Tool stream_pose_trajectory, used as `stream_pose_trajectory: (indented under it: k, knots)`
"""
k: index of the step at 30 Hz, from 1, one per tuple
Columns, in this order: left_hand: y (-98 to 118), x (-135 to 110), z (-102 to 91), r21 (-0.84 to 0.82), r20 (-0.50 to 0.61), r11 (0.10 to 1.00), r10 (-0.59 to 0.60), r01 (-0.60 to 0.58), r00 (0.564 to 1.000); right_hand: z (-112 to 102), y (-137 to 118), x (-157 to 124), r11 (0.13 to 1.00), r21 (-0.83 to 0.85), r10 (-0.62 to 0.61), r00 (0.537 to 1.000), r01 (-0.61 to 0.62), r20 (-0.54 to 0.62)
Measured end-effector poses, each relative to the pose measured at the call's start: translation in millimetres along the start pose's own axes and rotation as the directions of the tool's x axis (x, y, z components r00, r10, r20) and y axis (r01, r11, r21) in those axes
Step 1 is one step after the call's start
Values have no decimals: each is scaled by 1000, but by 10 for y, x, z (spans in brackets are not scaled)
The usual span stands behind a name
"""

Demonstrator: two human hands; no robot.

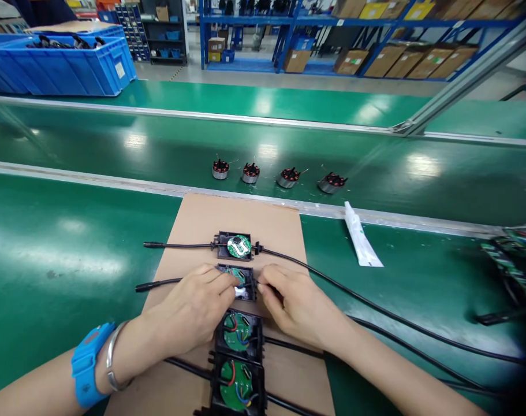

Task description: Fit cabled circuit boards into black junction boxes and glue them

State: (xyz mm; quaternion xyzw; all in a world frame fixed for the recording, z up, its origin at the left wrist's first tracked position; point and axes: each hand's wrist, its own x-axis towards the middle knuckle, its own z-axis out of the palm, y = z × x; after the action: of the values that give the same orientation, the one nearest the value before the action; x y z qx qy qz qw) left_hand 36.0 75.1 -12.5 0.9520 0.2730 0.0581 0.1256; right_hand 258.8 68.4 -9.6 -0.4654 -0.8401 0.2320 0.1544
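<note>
- The small black box (247,295) being worked on, second from the top, lies open side up on the cardboard sheet (241,212), perhaps so that its circuit board (232,270) stays in reach.
- The left hand (193,306) comes in from the left, fingers bunched with their tips over the board, probably steadying it; I cannot tell whether they pinch anything.
- The right hand (299,300) sits at the box's right end, fingers curled, thumb and forefinger close together (a cable end may be between them, but the knuckles hide it).
- A box above (222,252) and two below (259,332) (261,378) line up the same way, cables running out sideways, which likely keeps the cords from crossing the boards.
- Four wire coils (250,173) and a white tube (361,240) lie apart from the hands, seemingly leaving elbow room.
</note>
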Motion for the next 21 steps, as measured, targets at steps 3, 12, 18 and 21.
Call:
stream_pose_trajectory:
  k: [3,12,18,21]
  knots:
    - [14,1,-11,-4,2,1000,-12,12,1000,-17,44,1,999,-44,20,997,-17,76]
    - [99,131,-73,35,50,998,-50,49,997,154,-108,-9,864,-494,-66,994,100,86]
    - [86,50,-11,49,18,996,-73,72,997,115,5,-57,938,-344,-83,992,47,-90]
    - [84,54,-10,105,20,993,-48,46,999,89,60,-53,993,-114,-35,990,19,-140]
